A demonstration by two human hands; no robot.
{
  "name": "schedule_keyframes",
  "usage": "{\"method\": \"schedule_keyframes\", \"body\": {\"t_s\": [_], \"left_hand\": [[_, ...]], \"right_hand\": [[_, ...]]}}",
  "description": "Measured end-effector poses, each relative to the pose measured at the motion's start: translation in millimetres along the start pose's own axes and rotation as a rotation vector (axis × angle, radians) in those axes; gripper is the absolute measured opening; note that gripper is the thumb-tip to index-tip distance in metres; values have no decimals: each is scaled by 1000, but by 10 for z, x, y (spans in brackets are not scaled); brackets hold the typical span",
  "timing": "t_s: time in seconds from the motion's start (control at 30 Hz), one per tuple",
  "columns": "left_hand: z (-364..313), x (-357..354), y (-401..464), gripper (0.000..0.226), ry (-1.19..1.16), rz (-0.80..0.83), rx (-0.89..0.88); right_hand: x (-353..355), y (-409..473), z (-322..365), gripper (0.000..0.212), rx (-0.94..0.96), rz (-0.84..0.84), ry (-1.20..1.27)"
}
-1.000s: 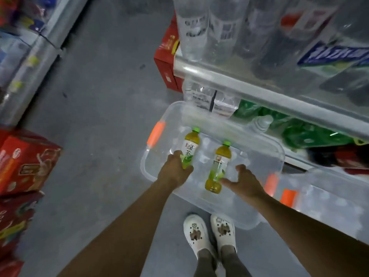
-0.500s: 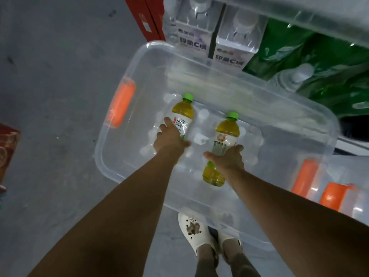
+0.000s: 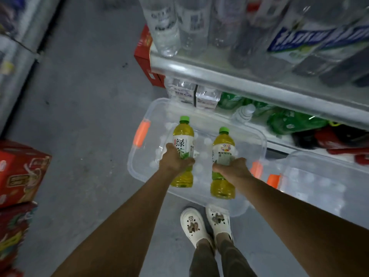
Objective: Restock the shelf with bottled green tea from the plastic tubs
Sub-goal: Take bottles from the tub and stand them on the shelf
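Two green tea bottles with green caps are held above a clear plastic tub (image 3: 137, 170) with orange handles on the floor. My left hand (image 3: 175, 159) grips the left bottle (image 3: 183, 139) round its label. My right hand (image 3: 232, 168) grips the right bottle (image 3: 223, 145) round its middle. Both bottles point cap-first away from me, toward the shelf (image 3: 229, 76). The tub below them holds no other bottles that I can see.
A second clear tub (image 3: 319, 186) with an orange handle sits to the right. The shelf above holds clear water bottles (image 3: 165, 27); green bottles (image 3: 289, 120) lie on the lower level. Red cartons (image 3: 22, 170) stand at left and by the shelf end. My white shoes (image 3: 205, 222) stand beside the tub.
Both hands closed round the bottles and lifted them out of the tub. The view pulled back up from the tub, bringing the shelf into sight again.
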State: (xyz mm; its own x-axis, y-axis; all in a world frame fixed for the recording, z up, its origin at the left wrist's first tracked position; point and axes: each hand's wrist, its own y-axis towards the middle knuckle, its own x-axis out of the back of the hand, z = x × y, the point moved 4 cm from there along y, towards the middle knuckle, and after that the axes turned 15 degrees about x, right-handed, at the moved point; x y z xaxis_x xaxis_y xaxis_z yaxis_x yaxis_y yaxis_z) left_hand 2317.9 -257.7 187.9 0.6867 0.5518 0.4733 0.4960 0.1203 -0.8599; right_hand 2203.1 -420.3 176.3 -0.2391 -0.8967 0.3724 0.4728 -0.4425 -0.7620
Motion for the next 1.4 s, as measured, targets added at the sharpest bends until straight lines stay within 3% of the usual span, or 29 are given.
{"method": "schedule_keyframes", "body": {"t_s": [0.1,0.3,0.43,0.6,0.73,0.87,1.07,1.4], "left_hand": [[-45,208,-598,69,-110,31,-17],[-166,602,-1639,88,-276,38,-107],[-352,831,-2466,63,-358,25,-219],[-573,902,-3313,61,-302,-49,-452],[-716,761,-4046,62,-305,-94,-591],[-862,313,-4745,66,-349,-100,-678],[-1036,-858,-5954,58,-319,-61,-846],[-1238,-2976,-8061,63,-171,75,-1106]], "right_hand": [[327,-433,301,73,50,60,49],[960,-1374,824,46,171,71,248],[1340,-1950,1049,31,240,35,461],[1849,-2611,1154,43,324,12,677],[2280,-3138,1093,28,378,91,890],[2855,-3669,906,36,511,81,941],[4113,-4571,49,53,687,-93,858],[6371,-5915,-1921,41,800,-477,762]]}}
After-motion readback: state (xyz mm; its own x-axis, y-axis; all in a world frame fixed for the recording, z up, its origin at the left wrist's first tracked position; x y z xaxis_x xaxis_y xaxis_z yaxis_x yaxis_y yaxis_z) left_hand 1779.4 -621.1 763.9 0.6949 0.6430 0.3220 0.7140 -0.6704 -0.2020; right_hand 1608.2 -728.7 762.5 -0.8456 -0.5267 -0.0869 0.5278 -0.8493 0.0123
